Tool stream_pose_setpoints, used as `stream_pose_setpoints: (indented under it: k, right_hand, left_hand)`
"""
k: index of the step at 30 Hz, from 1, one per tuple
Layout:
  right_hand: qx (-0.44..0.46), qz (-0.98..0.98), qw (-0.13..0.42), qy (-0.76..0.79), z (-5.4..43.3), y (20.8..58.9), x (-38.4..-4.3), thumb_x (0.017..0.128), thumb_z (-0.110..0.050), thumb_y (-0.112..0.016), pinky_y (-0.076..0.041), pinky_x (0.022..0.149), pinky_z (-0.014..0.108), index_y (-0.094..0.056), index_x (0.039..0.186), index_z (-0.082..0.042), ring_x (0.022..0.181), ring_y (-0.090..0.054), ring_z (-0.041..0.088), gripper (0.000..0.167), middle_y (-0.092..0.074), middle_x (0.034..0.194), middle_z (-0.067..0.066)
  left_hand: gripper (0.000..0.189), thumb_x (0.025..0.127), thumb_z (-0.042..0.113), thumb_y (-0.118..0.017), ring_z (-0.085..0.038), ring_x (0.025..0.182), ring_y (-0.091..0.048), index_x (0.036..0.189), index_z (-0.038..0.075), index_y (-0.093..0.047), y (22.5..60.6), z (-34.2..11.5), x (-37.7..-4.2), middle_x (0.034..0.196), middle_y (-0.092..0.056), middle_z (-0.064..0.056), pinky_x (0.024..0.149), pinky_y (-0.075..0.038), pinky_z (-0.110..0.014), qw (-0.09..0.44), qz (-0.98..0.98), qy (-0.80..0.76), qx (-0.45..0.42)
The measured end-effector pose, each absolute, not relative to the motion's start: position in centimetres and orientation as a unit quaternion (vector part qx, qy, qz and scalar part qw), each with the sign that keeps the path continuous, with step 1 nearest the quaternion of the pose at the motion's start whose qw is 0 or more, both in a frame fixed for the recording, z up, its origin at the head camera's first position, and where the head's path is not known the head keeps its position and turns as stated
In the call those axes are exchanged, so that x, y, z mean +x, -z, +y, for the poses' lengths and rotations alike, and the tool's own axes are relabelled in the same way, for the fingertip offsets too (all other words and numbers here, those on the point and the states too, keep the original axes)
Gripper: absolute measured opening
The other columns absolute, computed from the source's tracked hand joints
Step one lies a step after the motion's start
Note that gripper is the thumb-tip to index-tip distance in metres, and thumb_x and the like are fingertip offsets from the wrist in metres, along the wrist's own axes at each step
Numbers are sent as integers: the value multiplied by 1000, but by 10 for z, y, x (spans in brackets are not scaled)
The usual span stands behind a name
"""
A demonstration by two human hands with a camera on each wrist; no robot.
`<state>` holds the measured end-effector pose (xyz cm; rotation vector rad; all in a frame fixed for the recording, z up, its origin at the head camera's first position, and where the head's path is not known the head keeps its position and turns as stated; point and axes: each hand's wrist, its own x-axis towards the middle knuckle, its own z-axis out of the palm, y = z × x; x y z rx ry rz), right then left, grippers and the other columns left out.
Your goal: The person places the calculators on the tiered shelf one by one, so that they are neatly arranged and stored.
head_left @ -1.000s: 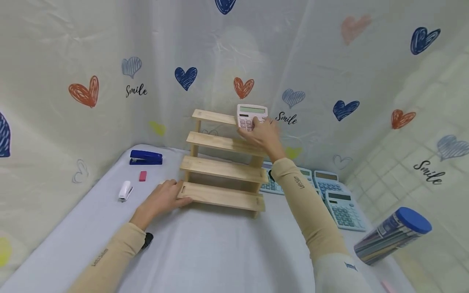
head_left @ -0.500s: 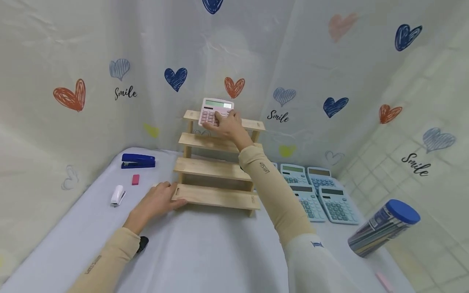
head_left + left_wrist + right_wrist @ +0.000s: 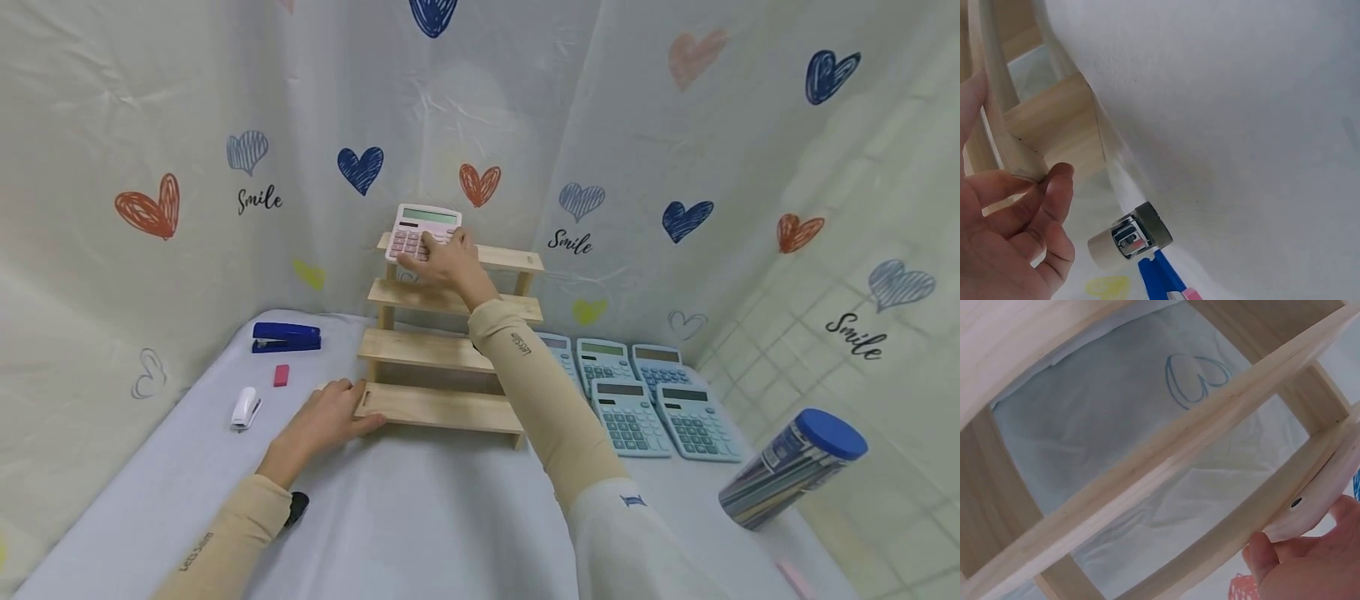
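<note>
A pink calculator point(image 3: 424, 229) stands tilted back at the left end of the top step of a wooden four-step shelf point(image 3: 435, 406). My right hand point(image 3: 450, 262) grips it from the front, thumb at its lower edge and fingers over the keys. In the right wrist view the calculator's edge point(image 3: 1319, 503) lies against the top board, beside my fingers. Down at the shelf's lowest step, my left hand point(image 3: 326, 421) grips the left end of the board, thumb in front. The left wrist view shows my left fingers point(image 3: 1057, 187) curled at that board's corner.
Several light-blue calculators point(image 3: 697, 421) lie right of the shelf. A clear tub of pencils with a blue lid point(image 3: 795, 467) leans at the far right. On the left are a blue stapler point(image 3: 287, 337), a pink eraser point(image 3: 281, 375) and a small white stapler point(image 3: 246, 408).
My right hand has carried the pink calculator leftward along the top step, from its right part to its left end. My left hand keeps its grip on the lowest board.
</note>
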<state>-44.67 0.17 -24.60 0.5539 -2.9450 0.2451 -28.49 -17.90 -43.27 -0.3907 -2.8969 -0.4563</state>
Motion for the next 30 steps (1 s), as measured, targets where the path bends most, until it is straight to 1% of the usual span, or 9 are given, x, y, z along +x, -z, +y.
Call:
stream_pose_setpoints:
  k: [4, 8, 10, 13, 18, 20, 23, 26, 30]
  right_hand:
    - [197, -973, 87, -81, 15, 250, -442, 95, -74, -34, -24, 123, 53, -24, 160, -29, 148, -22, 43, 81, -19, 164, 27]
    - [216, -965, 111, -104, 42, 255, -423, 97, -70, -36, -19, 124, 57, -21, 161, -28, 152, -19, 43, 78, -14, 169, 18]
    - [226, -958, 126, -123, 62, 257, -410, 98, -66, -40, -19, 124, 60, -23, 161, -25, 152, -21, 45, 77, -16, 168, 18]
    - [226, -952, 142, -152, 99, 265, -393, 98, -60, -45, -23, 121, 63, -27, 160, -22, 150, -24, 46, 76, -22, 166, 19]
    - [189, -956, 153, -162, 170, 297, -371, 98, -56, -49, -29, 116, 68, -29, 159, -18, 148, -28, 50, 74, -27, 164, 21]
    - [163, -965, 148, -145, 199, 317, -362, 98, -56, -50, -29, 114, 70, -29, 159, -17, 146, -31, 51, 75, -29, 162, 24]
    - [124, -978, 125, -115, 241, 348, -348, 98, -54, -52, -30, 110, 74, -31, 158, -14, 141, -33, 58, 75, -32, 158, 29]
    - [89, -989, 88, -84, 280, 377, -336, 98, -55, -53, -31, 107, 77, -32, 157, -11, 137, -33, 64, 76, -33, 153, 36]
    - [49, -996, 22, -65, 323, 406, -328, 97, -58, -52, -29, 105, 80, -37, 154, -9, 136, -27, 69, 77, -30, 152, 42]
  left_hand:
    - [70, 89, 52, -71, -33, 93, -64, 126, -6, -59, 434, -177, -285, 106, -67, -22, 84, -52, -54, 88, -975, 152, -138]
    - [73, 90, 51, -70, -34, 96, -64, 130, -8, -57, 434, -179, -283, 111, -66, -24, 87, -52, -55, 77, -975, 156, -136]
    - [73, 90, 51, -70, -35, 96, -64, 130, -8, -57, 434, -180, -282, 111, -66, -24, 87, -53, -55, 79, -976, 155, -134]
    - [73, 90, 51, -71, -35, 95, -65, 130, -8, -57, 434, -182, -283, 110, -66, -24, 85, -53, -54, 91, -975, 154, -133]
    - [70, 90, 49, -71, -36, 92, -65, 128, -8, -58, 433, -182, -283, 106, -66, -25, 83, -54, -55, 105, -970, 163, -143]
    - [69, 90, 48, -71, -36, 92, -65, 128, -8, -58, 434, -182, -283, 106, -66, -25, 82, -54, -54, 104, -970, 165, -147]
    - [71, 90, 48, -71, -35, 92, -65, 129, -9, -57, 435, -182, -283, 106, -66, -25, 82, -55, -53, 99, -970, 166, -148]
    - [72, 90, 48, -71, -35, 92, -65, 130, -9, -56, 436, -181, -284, 106, -66, -25, 82, -54, -53, 96, -970, 165, -151]
    - [71, 90, 48, -71, -36, 93, -65, 130, -10, -56, 433, -180, -284, 107, -66, -25, 82, -54, -54, 95, -969, 166, -153]
